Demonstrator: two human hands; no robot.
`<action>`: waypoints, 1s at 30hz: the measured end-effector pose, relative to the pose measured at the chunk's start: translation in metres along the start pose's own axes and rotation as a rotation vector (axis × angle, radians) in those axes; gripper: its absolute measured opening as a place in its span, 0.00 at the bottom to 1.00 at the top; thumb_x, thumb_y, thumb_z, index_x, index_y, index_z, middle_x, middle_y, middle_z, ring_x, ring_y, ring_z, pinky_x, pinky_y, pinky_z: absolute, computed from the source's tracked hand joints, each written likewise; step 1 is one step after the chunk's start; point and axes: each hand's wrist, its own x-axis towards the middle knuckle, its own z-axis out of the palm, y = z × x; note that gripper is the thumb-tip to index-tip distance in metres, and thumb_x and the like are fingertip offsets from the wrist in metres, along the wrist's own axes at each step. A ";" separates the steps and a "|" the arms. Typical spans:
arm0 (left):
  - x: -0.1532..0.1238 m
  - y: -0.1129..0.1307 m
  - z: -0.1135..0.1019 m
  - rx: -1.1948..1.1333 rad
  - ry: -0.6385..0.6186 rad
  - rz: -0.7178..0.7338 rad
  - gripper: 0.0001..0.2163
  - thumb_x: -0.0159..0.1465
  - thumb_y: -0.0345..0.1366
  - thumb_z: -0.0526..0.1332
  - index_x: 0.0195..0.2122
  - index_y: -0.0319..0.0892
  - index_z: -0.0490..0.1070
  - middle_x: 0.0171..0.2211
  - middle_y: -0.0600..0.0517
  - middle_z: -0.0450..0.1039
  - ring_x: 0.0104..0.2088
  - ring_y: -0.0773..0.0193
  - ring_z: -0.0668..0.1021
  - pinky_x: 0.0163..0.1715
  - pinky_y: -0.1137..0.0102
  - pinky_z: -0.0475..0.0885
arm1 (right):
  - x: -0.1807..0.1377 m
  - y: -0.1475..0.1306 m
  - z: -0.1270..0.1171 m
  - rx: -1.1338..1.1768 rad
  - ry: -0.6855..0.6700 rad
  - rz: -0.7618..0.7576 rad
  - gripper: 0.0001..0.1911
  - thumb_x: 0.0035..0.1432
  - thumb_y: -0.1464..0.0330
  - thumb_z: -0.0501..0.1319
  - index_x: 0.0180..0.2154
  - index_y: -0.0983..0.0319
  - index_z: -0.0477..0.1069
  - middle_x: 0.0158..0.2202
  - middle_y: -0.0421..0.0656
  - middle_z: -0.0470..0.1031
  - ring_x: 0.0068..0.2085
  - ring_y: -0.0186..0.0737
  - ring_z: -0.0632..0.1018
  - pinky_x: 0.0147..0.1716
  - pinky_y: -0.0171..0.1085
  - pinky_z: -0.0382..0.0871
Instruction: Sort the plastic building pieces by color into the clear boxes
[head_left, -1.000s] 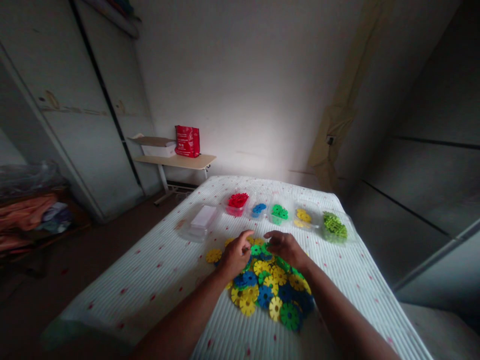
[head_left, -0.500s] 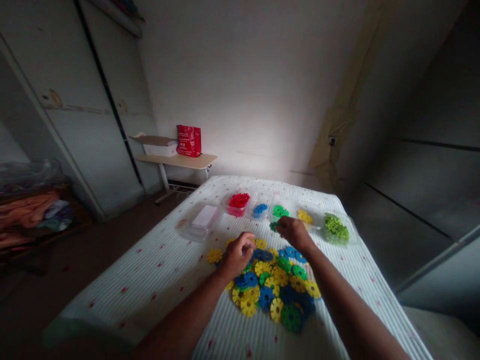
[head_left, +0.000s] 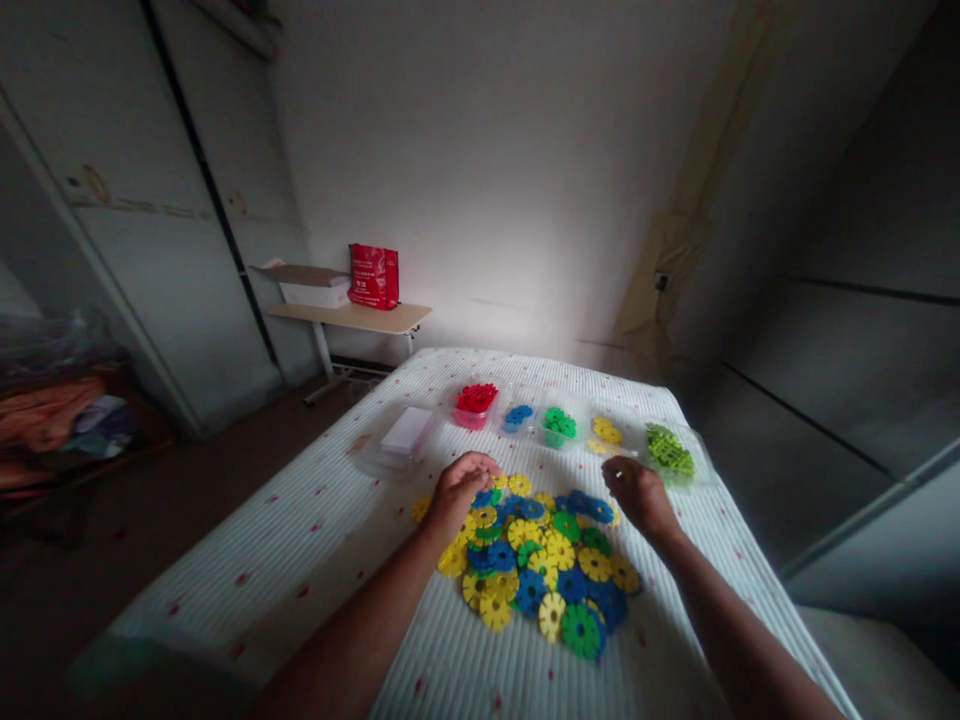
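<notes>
A pile of flat, gear-edged plastic discs (head_left: 541,565) in yellow, blue and green lies on the white dotted bedcover (head_left: 300,560). My left hand (head_left: 459,487) rests at the pile's far left edge, fingers curled down over a blue and a yellow disc; what it holds is hidden. My right hand (head_left: 637,493) hovers at the pile's far right edge, knuckles up and fingers drawn in, with nothing showing in it. Beyond the pile stands a row of clear tubs: red discs (head_left: 475,401), blue discs (head_left: 517,414), green discs (head_left: 559,424), yellow discs (head_left: 606,432) and light-green pieces (head_left: 669,450).
A clear lidded box (head_left: 403,438) sits left of the tubs. A small side table (head_left: 352,318) with a red bag (head_left: 373,277) and a white box stands against the far wall. Wardrobe doors line the left side, and clothes are heaped at the far left.
My right hand carried a green disc from the pile up to the green tub, then came back to the pile's right edge without it. My left hand stayed curled and shifted slightly left.
</notes>
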 end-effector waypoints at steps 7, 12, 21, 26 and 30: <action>0.005 0.001 -0.007 -0.128 0.006 -0.005 0.09 0.56 0.37 0.54 0.35 0.39 0.68 0.34 0.48 0.75 0.33 0.64 0.75 0.37 0.68 0.70 | -0.042 0.038 -0.007 0.164 -0.162 0.249 0.14 0.48 0.61 0.52 0.26 0.60 0.73 0.21 0.41 0.75 0.22 0.38 0.74 0.24 0.34 0.66; 0.001 -0.002 -0.005 0.443 0.000 0.224 0.09 0.59 0.33 0.52 0.31 0.42 0.71 0.32 0.50 0.74 0.36 0.62 0.74 0.40 0.67 0.69 | -0.042 0.035 -0.004 0.150 -0.079 0.305 0.13 0.46 0.60 0.54 0.27 0.59 0.74 0.28 0.43 0.79 0.31 0.43 0.78 0.31 0.37 0.69; 0.005 -0.002 0.012 1.247 0.034 0.114 0.16 0.61 0.41 0.55 0.48 0.43 0.70 0.47 0.43 0.71 0.49 0.48 0.68 0.46 0.55 0.62 | -0.044 0.030 0.002 0.065 -0.087 0.229 0.14 0.51 0.61 0.51 0.28 0.59 0.73 0.30 0.45 0.78 0.33 0.43 0.78 0.33 0.36 0.67; 0.007 -0.006 0.017 1.315 -0.021 0.001 0.15 0.61 0.44 0.53 0.44 0.42 0.71 0.50 0.42 0.67 0.53 0.44 0.65 0.47 0.50 0.60 | -0.044 0.027 0.003 0.012 -0.081 0.187 0.16 0.52 0.61 0.49 0.28 0.60 0.73 0.31 0.46 0.78 0.33 0.43 0.78 0.33 0.36 0.67; 0.007 -0.004 0.016 1.308 -0.034 -0.021 0.13 0.60 0.42 0.55 0.44 0.45 0.70 0.49 0.44 0.68 0.53 0.46 0.64 0.47 0.52 0.60 | -0.044 0.027 0.002 0.001 -0.083 0.191 0.15 0.52 0.62 0.50 0.28 0.60 0.73 0.31 0.46 0.78 0.33 0.43 0.78 0.33 0.36 0.67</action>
